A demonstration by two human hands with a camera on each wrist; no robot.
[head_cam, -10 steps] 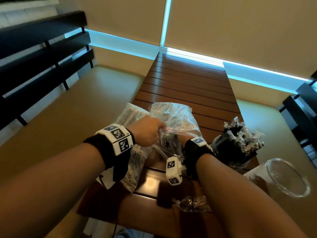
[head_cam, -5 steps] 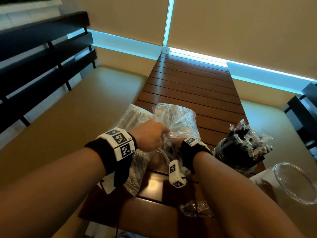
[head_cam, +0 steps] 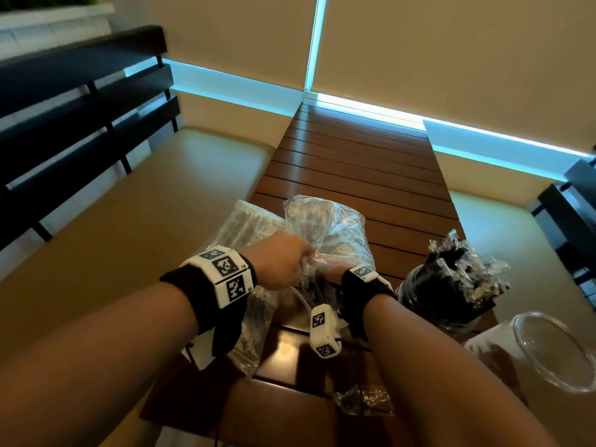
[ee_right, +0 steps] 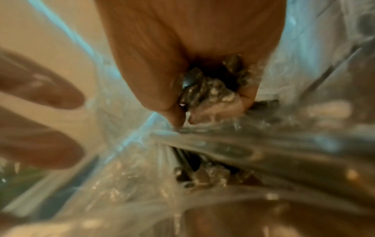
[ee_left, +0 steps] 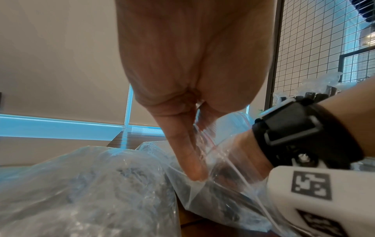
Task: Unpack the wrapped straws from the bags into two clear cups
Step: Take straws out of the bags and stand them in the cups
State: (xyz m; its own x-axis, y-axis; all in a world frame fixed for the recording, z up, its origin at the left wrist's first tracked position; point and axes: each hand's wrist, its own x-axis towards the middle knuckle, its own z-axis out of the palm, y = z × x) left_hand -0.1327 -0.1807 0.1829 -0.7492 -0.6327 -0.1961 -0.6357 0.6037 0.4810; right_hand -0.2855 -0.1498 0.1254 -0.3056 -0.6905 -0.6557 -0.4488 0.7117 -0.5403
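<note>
A clear zip bag (head_cam: pixel 329 227) of wrapped dark straws lies mid-table. My left hand (head_cam: pixel 283 262) pinches its red-lined mouth edge (ee_left: pixel 209 142) and holds it up. My right hand (ee_right: pixel 194 89) is inside the bag, hidden past the wrist in the head view, and its fingers curl round a bunch of wrapped straws (ee_right: pixel 205 88). A second straw bag (head_cam: pixel 245 227) lies to the left under my left wrist. One clear cup (head_cam: pixel 451 285) at the right is packed with dark wrapped straws. Another clear cup (head_cam: pixel 548 346) lies empty at the far right edge.
A crumpled piece of clear plastic (head_cam: pixel 364 400) lies near the table's front edge. The slatted wooden table (head_cam: pixel 354 156) runs away toward the window wall. Padded benches (head_cam: pixel 129 221) flank it on both sides, with a dark slatted backrest at the left.
The right hand has stayed in the bag while the left keeps the mouth pinched. The view has shifted slightly; the hands hold nearly the same place.
</note>
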